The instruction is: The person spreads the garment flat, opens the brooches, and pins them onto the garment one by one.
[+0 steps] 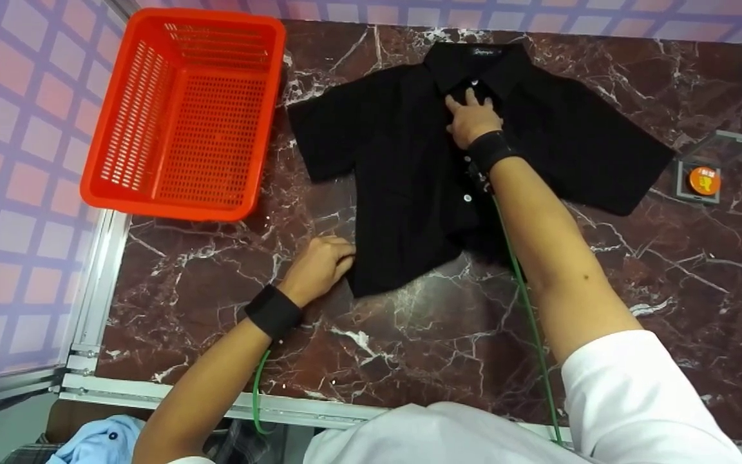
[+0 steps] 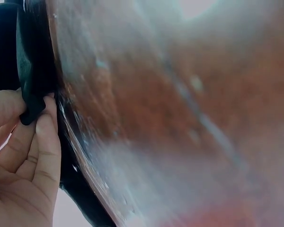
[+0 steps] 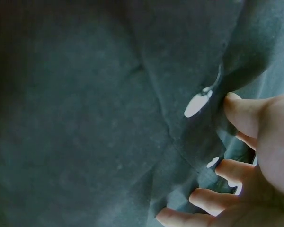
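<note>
Desk: glossy dark-red desk with white veins, beneath both grips.
Room: pastel checked panels left of the left grip and beyond the right.
Basket: red, bare-bottomed basket, beyond and left of the left grip.
Black shirt: spread flat, black shirt reaches from left grip to beyond right.
Left grip: left grip closed narrow, pinching the shirt's side edge near the hem.
Right grip: right grip, fingers spread, touching the buttoned front below the collar.

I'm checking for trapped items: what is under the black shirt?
Marbled tabletop shows around the black shirt; the left hand pinches its edge. Anything beneath the cloth is covered.
</note>
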{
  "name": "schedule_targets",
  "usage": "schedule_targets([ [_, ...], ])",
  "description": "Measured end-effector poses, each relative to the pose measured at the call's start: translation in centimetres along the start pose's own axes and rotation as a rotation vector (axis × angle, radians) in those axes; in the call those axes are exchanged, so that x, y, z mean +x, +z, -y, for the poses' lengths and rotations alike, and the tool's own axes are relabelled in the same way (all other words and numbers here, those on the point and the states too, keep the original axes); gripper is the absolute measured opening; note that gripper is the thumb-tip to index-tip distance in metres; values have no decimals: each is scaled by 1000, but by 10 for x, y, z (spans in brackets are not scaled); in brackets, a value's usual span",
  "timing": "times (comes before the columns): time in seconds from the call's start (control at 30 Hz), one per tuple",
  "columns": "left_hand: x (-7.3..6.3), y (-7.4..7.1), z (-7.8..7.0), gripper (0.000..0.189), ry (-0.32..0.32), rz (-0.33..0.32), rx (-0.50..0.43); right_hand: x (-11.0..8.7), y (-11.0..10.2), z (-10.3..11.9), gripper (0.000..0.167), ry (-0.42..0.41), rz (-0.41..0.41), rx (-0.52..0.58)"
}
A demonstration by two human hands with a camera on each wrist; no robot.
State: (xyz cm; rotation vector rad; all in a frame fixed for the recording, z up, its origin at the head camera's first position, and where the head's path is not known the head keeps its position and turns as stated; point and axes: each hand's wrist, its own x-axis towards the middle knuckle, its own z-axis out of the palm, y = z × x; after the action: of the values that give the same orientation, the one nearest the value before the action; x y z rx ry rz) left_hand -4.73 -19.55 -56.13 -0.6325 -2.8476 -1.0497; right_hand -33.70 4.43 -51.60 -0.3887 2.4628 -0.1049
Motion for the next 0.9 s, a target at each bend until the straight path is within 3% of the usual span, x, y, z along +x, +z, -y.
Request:
schedule_targets([
  [0.57,-3,2,-4,7,8,26,-3,0,-1,-2,62,1,-16,33],
  [0.9,-5,2,-7,9,26,80,-43,3,-1,-3,62,1,-13,37],
])
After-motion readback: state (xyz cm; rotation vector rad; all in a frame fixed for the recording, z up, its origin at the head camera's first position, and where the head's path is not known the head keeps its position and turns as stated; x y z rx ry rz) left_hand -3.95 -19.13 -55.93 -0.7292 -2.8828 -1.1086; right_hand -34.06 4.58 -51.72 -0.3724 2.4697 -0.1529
